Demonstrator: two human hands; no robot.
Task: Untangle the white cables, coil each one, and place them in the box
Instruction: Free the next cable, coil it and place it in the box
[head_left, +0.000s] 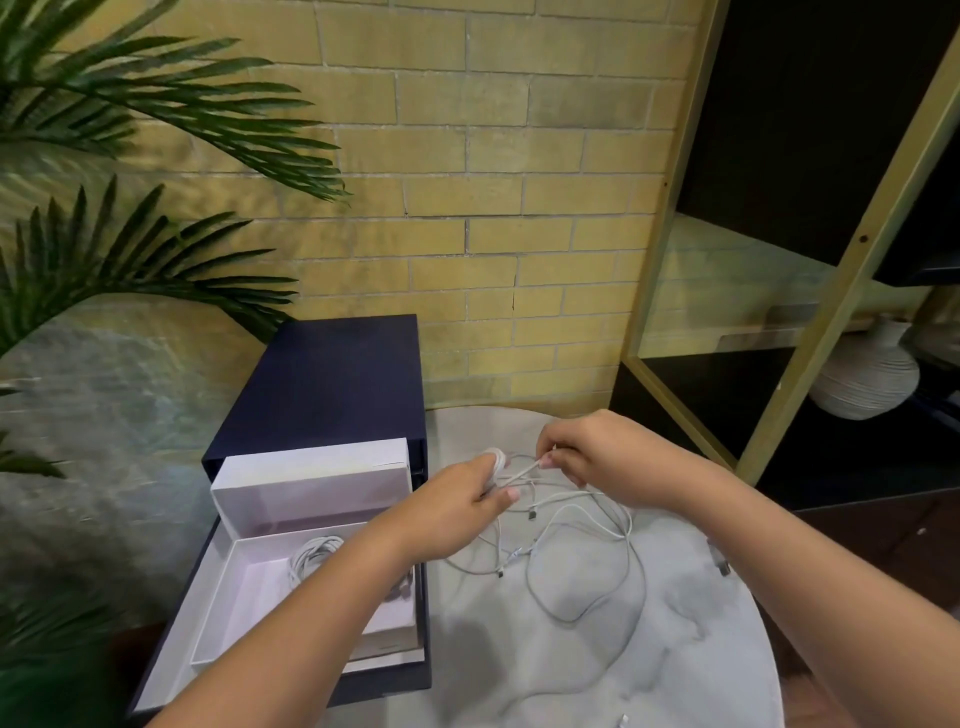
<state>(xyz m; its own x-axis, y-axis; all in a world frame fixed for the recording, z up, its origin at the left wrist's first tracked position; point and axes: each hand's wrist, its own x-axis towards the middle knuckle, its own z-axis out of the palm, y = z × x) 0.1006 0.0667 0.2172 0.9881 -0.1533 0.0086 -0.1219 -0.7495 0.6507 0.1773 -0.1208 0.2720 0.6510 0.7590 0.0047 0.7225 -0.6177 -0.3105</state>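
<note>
Several white cables (576, 551) lie tangled in loose loops on the round marble table (675, 649). My left hand (462, 514) has a white cable wound around its fingertips in a small coil (496, 461). My right hand (602, 457) pinches the same cable's strand just right of that coil. The open box (311, 499) with its white inner tray sits to the left, and one coiled white cable (311, 558) lies inside it, partly hidden by my left forearm.
The box's dark blue lid (322, 384) stands behind the tray. Palm leaves (130, 249) hang at the left. A brick wall runs behind the table. A gold-framed shelf (779, 312) with a ribbed white vase (862, 384) stands at the right.
</note>
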